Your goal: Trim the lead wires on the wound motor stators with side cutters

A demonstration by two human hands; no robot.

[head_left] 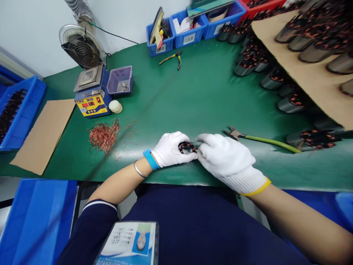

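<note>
My left hand (172, 149), in a white glove, wraps round a motor stator (185, 147) with black and copper-coloured windings, just above the front of the green table. Most of the stator's outer side is hidden by the glove. My right hand (222, 156), in a thicker white glove with a yellow cuff, pinches at the stator's right edge. Its thumb and fingertips come together there; what lies between them is too small to make out. To the right of that hand lie diagonal cutters (264, 141) with green handles.
Copper wire scraps (104, 136) lie left, near a solder pot (92, 103) and a purple tray (120, 81). Pliers (173, 59) and blue bins (160, 38) are at the back. More stators (291, 103) stand right, under and on a cardboard sheet (311, 70). Flat cardboard (44, 134) lies left.
</note>
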